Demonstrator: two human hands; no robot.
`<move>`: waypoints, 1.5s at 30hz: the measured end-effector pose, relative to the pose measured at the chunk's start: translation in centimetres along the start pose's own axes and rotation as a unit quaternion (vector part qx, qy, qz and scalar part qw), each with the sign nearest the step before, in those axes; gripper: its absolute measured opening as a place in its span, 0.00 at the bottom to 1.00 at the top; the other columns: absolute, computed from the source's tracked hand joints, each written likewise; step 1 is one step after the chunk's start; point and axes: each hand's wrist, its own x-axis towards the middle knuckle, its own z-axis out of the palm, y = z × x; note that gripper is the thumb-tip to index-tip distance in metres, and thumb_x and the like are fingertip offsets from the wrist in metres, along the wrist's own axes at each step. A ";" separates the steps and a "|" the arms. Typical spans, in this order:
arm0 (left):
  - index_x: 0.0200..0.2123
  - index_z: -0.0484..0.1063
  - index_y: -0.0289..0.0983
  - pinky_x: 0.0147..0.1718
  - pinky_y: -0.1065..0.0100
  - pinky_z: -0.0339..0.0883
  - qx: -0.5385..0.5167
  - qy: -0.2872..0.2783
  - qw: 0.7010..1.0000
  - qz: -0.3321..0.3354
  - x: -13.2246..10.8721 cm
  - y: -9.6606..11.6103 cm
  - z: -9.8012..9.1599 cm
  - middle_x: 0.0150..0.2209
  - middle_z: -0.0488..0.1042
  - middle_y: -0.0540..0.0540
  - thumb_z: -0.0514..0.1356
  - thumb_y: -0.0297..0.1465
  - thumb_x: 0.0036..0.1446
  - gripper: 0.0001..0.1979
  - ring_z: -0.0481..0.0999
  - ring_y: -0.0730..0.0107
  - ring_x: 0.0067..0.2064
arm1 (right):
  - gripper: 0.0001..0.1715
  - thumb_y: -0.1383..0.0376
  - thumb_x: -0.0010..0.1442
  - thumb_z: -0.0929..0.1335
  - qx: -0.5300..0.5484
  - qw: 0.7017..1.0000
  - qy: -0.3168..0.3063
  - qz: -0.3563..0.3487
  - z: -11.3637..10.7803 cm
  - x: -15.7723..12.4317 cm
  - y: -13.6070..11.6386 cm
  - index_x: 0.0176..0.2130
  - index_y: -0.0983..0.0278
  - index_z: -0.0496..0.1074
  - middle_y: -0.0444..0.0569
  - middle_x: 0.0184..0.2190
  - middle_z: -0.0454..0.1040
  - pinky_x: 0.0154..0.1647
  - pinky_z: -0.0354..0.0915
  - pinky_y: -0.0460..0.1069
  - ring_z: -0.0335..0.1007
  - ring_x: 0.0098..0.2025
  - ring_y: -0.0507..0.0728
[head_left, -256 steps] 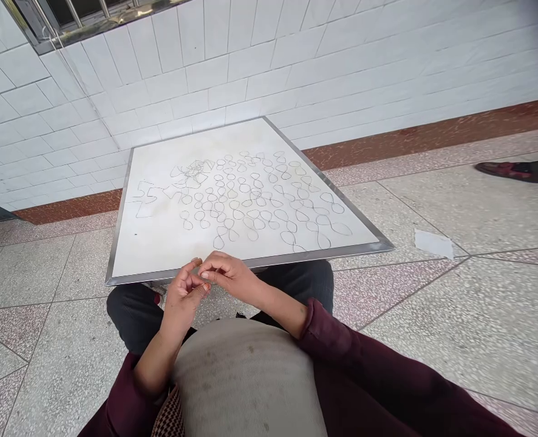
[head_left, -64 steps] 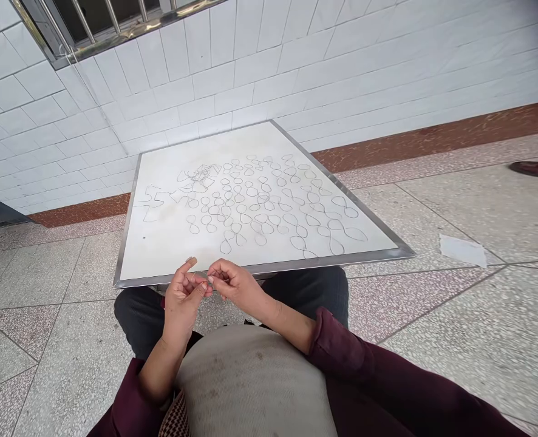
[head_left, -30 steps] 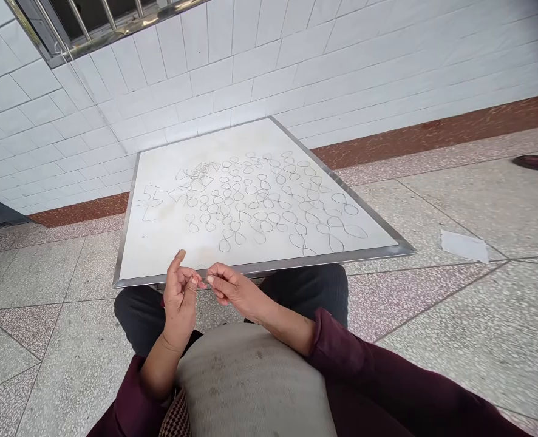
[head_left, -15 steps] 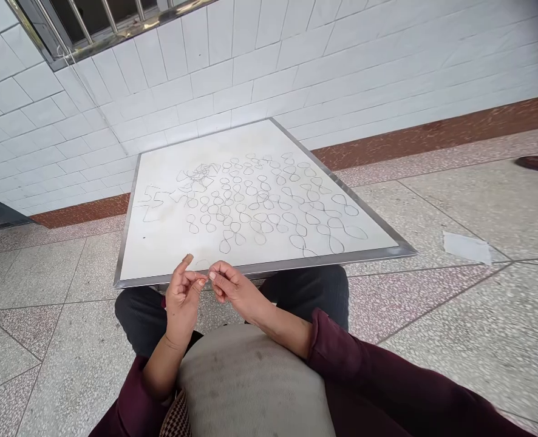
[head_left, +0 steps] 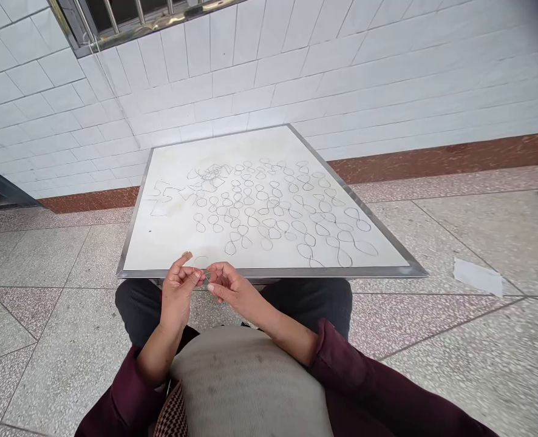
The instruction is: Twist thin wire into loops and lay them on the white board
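My left hand (head_left: pixel 178 292) and my right hand (head_left: pixel 231 289) meet fingertip to fingertip just below the near edge of a white board with a metal rim (head_left: pixel 260 273). Both pinch a thin wire piece (head_left: pixel 204 278) between them; its shape is too fine to make out. My left index finger sticks up. Several bent wire loops (head_left: pixel 269 209) in figure-eight shapes lie spread over the board, with a tangled cluster (head_left: pixel 209 175) at its far left.
The board rests over my knees above a speckled tile floor. A white tiled wall with a brown base strip stands behind it. A scrap of white paper (head_left: pixel 477 277) lies on the floor at the right. A barred window sits upper left.
My hands have stayed pinched together at the board's near edge, fingers shifting slightly around the wire. The view has swung a little, so the board sits further right and lower.
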 end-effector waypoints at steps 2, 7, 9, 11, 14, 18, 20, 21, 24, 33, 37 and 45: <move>0.53 0.70 0.37 0.38 0.68 0.67 0.003 0.006 1.000 -0.001 0.0 0.1 -0.1 0.29 0.76 0.51 0.68 0.32 0.51 0.25 0.75 0.72 0.35 | 0.22 0.58 0.55 0.71 -0.034 0.999 0.013 -0.004 0.0 0.0 0.0 0.47 0.58 0.64 0.42 0.34 0.64 0.27 0.64 0.47 0.60 0.28 0.50; 0.53 0.70 0.37 0.40 0.68 0.68 -0.011 0.005 1.000 -0.001 0.0 0.2 -0.2 0.30 0.75 0.51 0.67 0.32 0.53 0.24 0.76 0.72 0.36 | 0.18 0.59 0.58 0.68 -0.042 0.999 0.026 -0.013 0.2 0.1 0.1 0.47 0.58 0.64 0.39 0.31 0.63 0.25 0.63 0.48 0.60 0.24 0.49; 0.54 0.69 0.38 0.42 0.67 0.68 -0.019 0.004 1.000 0.001 0.0 0.2 -0.2 0.31 0.75 0.51 0.67 0.32 0.53 0.24 0.76 0.72 0.37 | 0.18 0.59 0.58 0.68 -0.030 0.999 0.033 -0.015 0.1 0.2 0.3 0.47 0.58 0.63 0.39 0.31 0.63 0.26 0.63 0.48 0.61 0.24 0.48; 0.54 0.69 0.38 0.42 0.67 0.68 -0.021 0.009 1.000 0.004 0.0 0.3 -0.2 0.31 0.75 0.51 0.67 0.32 0.53 0.24 0.75 0.72 0.37 | 0.17 0.59 0.58 0.68 -0.017 0.999 0.038 -0.016 0.1 0.4 0.4 0.47 0.58 0.63 0.39 0.30 0.63 0.26 0.63 0.47 0.60 0.23 0.48; 0.54 0.69 0.39 0.41 0.68 0.68 -0.012 0.017 1.000 0.004 0.0 0.2 -0.1 0.34 0.75 0.50 0.68 0.32 0.52 0.25 0.75 0.72 0.38 | 0.17 0.59 0.58 0.68 0.004 0.999 0.049 -0.021 0.2 0.6 0.4 0.46 0.58 0.63 0.39 0.30 0.63 0.25 0.62 0.47 0.60 0.23 0.47; 0.54 0.69 0.39 0.39 0.69 0.67 0.002 0.009 1.000 -0.003 -0.1 -0.2 0.5 0.33 0.76 0.50 0.69 0.31 0.50 0.27 0.75 0.72 0.38 | 0.17 0.58 0.57 0.69 0.025 0.997 0.062 -0.029 0.5 0.8 0.3 0.45 0.58 0.63 0.38 0.30 0.63 0.25 0.61 0.47 0.60 0.23 0.48; 0.53 0.70 0.38 0.39 0.69 0.67 -0.001 -0.001 1.000 -0.005 -0.1 -0.4 0.7 0.31 0.75 0.51 0.69 0.31 0.49 0.26 0.75 0.71 0.37 | 0.17 0.57 0.58 0.69 0.018 0.998 0.059 -0.033 0.6 0.7 0.2 0.45 0.58 0.63 0.38 0.29 0.64 0.27 0.61 0.47 0.60 0.23 0.48; 0.52 0.71 0.38 0.39 0.69 0.68 -0.004 -0.004 1.000 -0.005 -0.1 -0.4 0.8 0.30 0.75 0.52 0.69 0.31 0.49 0.26 0.75 0.72 0.36 | 0.17 0.56 0.58 0.69 0.013 0.998 0.056 -0.034 0.6 0.7 0.1 0.44 0.58 0.63 0.38 0.28 0.64 0.28 0.62 0.48 0.60 0.24 0.48; 0.53 0.70 0.39 0.40 0.69 0.67 -0.007 -0.010 1.000 -0.009 -0.1 -0.3 0.8 0.29 0.74 0.53 0.69 0.31 0.50 0.26 0.75 0.73 0.35 | 0.16 0.55 0.59 0.68 -0.018 0.997 0.054 -0.042 0.3 0.4 -0.2 0.43 0.59 0.65 0.40 0.29 0.66 0.32 0.62 0.49 0.62 0.27 0.51; 0.56 0.68 0.40 0.44 0.64 0.67 0.047 -0.088 0.994 -0.049 -0.4 0.8 0.3 0.29 0.74 0.53 0.67 0.33 0.52 0.27 0.75 0.71 0.35 | 0.11 0.55 0.60 0.68 -0.048 0.993 0.088 -0.056 -0.7 0.3 -1.5 0.37 0.60 0.73 0.44 0.32 0.71 0.39 0.62 0.51 0.65 0.34 0.53; 0.56 0.68 0.39 0.38 0.69 0.66 0.022 -0.072 0.996 -0.049 -0.6 0.4 0.6 0.28 0.74 0.53 0.68 0.34 0.52 0.28 0.75 0.72 0.34 | 0.12 0.55 0.58 0.69 -0.019 0.996 0.075 -0.040 -0.5 0.3 -1.4 0.37 0.61 0.73 0.44 0.31 0.73 0.38 0.63 0.51 0.67 0.33 0.53; 0.54 0.69 0.39 0.36 0.71 0.65 -0.059 -0.039 0.995 -0.077 -1.4 -0.2 1.3 0.31 0.76 0.51 0.71 0.32 0.48 0.29 0.76 0.73 0.35 | 0.10 0.57 0.57 0.69 -0.021 0.995 0.096 -0.032 -0.3 0.3 -1.4 0.34 0.61 0.71 0.42 0.28 0.71 0.34 0.62 0.49 0.64 0.29 0.52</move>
